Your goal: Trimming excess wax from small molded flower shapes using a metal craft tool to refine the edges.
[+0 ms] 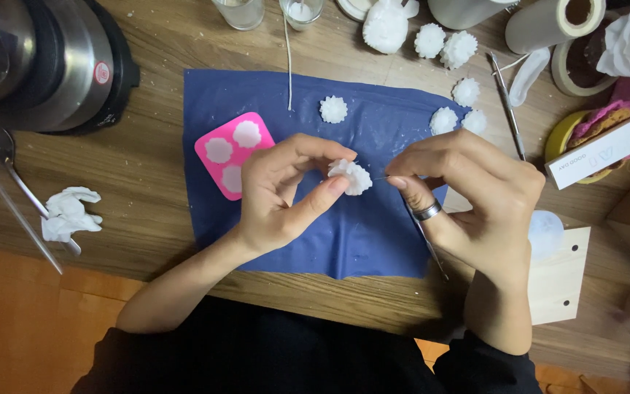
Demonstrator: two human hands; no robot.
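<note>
I see a wooden table [147,168] with a blue mat [373,233] spread across its middle, and both hands work above that mat. At far left stands a black and steel pot [60,66]. A pink silicone mould [231,155] with white-filled flower cavities lies on the mat's left edge, just beside my left hand.

My left hand [282,193] is curled in from the left, its thumb and fingertips [337,184] closed around a small white wax flower [351,176], held up over the mat rather than resting on it. My right hand [468,193] comes in from the right, fingers narrow, pinched on a thin metal needle tool [426,241] — a ring shows on one finger.

The relation that counts: the flower sits directly left of the right fingertips, close but not touching them, and a fine point runs roughly level from those fingertips toward the flower's right side. I cannot tell whether the tip has entered the wax. The tool's shaft trails down and right under the palm, so the long axis bends away from the flower.

More loose wax flowers [446,120] lie at the mat's upper right, one [333,109] near the top — well apart from the hands. A second metal pick [508,109] lies beside them.
</note>
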